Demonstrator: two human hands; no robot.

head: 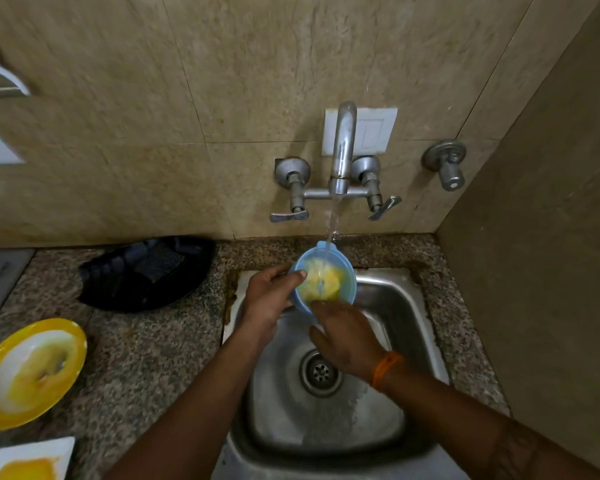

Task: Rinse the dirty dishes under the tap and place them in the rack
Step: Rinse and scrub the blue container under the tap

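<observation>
Two hands on blue bowl (pixel 326 282) | left hand (pixel 269 299) grips rim | right hand (pixel 347 336) loosely cupped at near edge | tap (pixel 342 150) stream directly above, rack (pixel 146 271) lies left

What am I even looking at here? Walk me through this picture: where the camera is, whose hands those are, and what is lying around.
There is no machine here. A person wears one camera on the head, looking down at their own two bare hands over a steel sink.

The tap on the wall is running, and the water falls into a small blue bowl smeared with yellow. The left hand grips the bowl by its rim. The right hand, with an orange band at the wrist, touches the bowl's near edge, probably to rub it clean.

On the stone counter left of the sink lies a black rack, which looks empty. Nearer the camera a yellow-rimmed plate and a white plate lie apart, both stained yellow, not yet rinsed.
</observation>
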